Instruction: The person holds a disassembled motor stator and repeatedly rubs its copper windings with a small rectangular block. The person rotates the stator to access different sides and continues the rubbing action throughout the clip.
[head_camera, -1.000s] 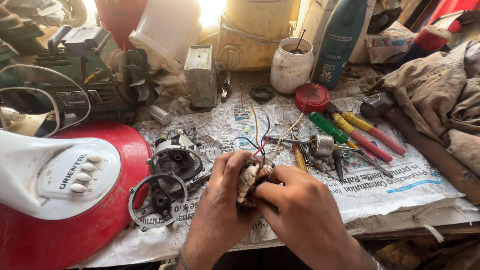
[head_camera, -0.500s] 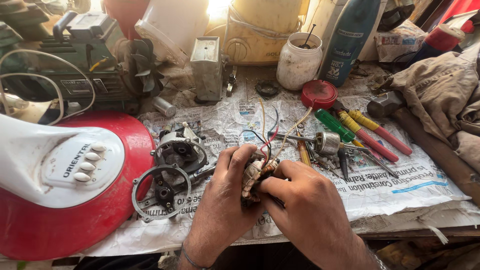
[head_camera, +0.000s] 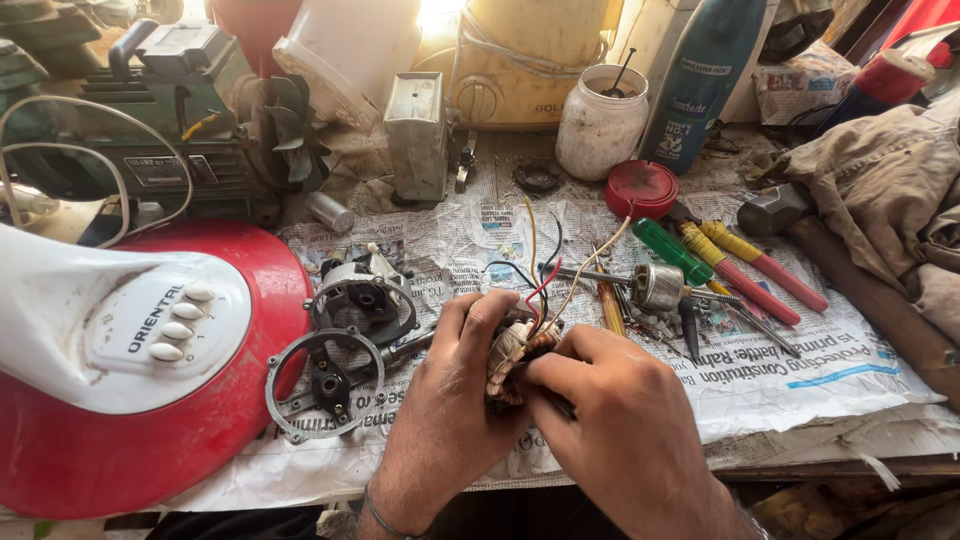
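Red round fan base with a white control panel (head_camera: 130, 400) fills the left of the counter (head_camera: 850, 465), buttons facing up. Behind it a dark green motor unit with a black fan wheel (head_camera: 190, 130). Crumpled khaki cloth (head_camera: 890, 190) lies at far right, beside a long wooden handle (head_camera: 870, 300). Spread newspaper sheets (head_camera: 800, 370) cover the middle of the counter. Yellowish plastic appliance body (head_camera: 520, 60) stands at the back; blue spray can (head_camera: 700, 80) and white plastic jar (head_camera: 598, 125) next to it, grey metal box (head_camera: 417, 135) to their left.

Left hand (head_camera: 445, 420) and right hand (head_camera: 625, 435) meet at the near edge of the counter, both grips clamped on a small copper-wound motor stator (head_camera: 512, 352) held between them just above the newspaper. Coloured wires, red, black, yellow, white (head_camera: 540, 270), stick up from it.

Just left of the hands: grey round metal motor housing (head_camera: 360, 295) and a grey metal ring bracket (head_camera: 325, 380), touching each other. Right of the hands: red round lid (head_camera: 641, 187), green-handled screwdriver (head_camera: 672, 250), two yellow-and-red-handled screwdrivers (head_camera: 755, 265), small silver cylindrical rotor on a shaft (head_camera: 657, 287).
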